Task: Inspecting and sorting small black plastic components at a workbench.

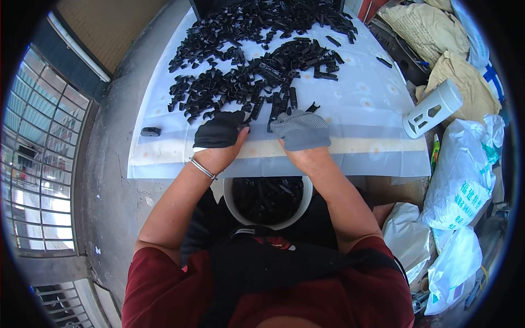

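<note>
From my end I see the parts [262,71], glossy black, mostly short, angular clips with some longer slotted strips, heaped loosely over the tabletop's [372,112] far and middle area. My left hand [220,131], black-gloved, curls at the heap's near side; my right hand [301,130], grey-gloved, bends over parts beside it. I can't tell whether either grasps one. The near edge runs below both hands, with a bucket [308,201] of black pieces beneath. Open room lies right of the heap, up to a white holder [433,109]; the left margin is narrower, with one lone part [151,132].
</note>
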